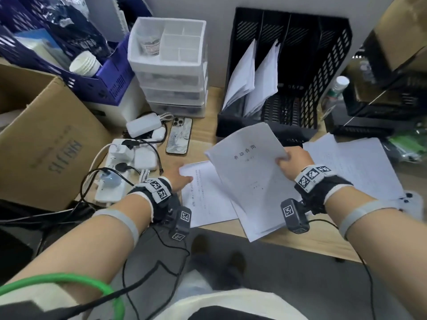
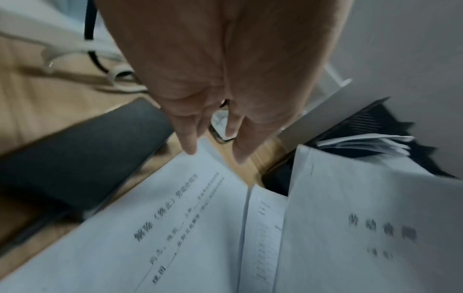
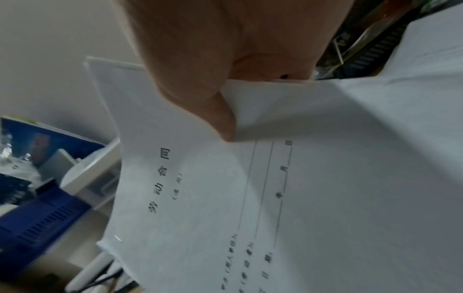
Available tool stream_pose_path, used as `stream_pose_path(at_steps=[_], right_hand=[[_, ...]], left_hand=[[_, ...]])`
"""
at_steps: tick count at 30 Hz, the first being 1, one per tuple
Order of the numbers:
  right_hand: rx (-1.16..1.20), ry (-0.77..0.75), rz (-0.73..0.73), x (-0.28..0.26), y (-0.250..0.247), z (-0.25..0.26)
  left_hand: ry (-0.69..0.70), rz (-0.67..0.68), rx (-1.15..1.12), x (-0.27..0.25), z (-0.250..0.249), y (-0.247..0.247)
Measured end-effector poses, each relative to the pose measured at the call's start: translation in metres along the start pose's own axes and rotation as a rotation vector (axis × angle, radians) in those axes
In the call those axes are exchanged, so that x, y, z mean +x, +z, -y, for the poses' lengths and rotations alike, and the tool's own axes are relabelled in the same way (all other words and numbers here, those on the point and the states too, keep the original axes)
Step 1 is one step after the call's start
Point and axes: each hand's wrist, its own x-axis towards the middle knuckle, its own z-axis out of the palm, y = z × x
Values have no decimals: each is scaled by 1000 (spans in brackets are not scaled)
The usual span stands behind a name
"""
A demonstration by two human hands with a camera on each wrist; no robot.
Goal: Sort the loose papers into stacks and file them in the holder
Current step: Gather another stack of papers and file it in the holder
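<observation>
the task looks partly done. the black holder at the back of the desk already has papers standing in its two left slots, while the slots to the right look bare. the right hand pinches a thin stack with a printed title page, thumb on top and fingers underneath, and holds it lifted above the desk just in front of the holder. the left hand lies with straight, relaxed fingers at the near left corner of a printed sheet flat on the desk; whether it presses the sheet cannot be told. more loose sheets lie spread on the right side, overlapping. judging from this, at least one stack awaits filing, and the flat sheets remain to be gathered and sorted, so a good share of the work is left.
</observation>
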Motion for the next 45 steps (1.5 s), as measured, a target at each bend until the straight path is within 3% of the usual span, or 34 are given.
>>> stream_pose_path(at_steps=[5, 9, 13, 16, 22, 28, 31, 36, 40, 45], right_hand=[[-128, 116, 51, -2, 17, -17], [-120, 167, 145, -5, 44, -28], [-167, 180, 211, -9, 66, -31], [-202, 212, 200, -7, 70, -32], [-147, 242, 190, 4, 62, -42], [-57, 224, 113, 5, 36, -32], [-8, 109, 76, 5, 15, -5], [-13, -302, -64, 9, -27, 66], [-50, -597, -293, 7, -50, 124], [-84, -632, -400, 2, -70, 157]], left_hand=[[-184, -31, 8, 36, -2, 17], [-241, -64, -23, 50, -10, 21], [-300, 2, -94, 63, -11, 23], [-203, 87, -107, 62, -9, 26], [-24, 65, -247, 61, -8, 18], [211, -181, -47, 48, -43, -59], [333, -288, -21, 39, -56, -99], [573, -374, -65, 11, -84, -144], [731, -268, -102, -4, -106, -158], [753, -109, -223, -18, -127, -161]])
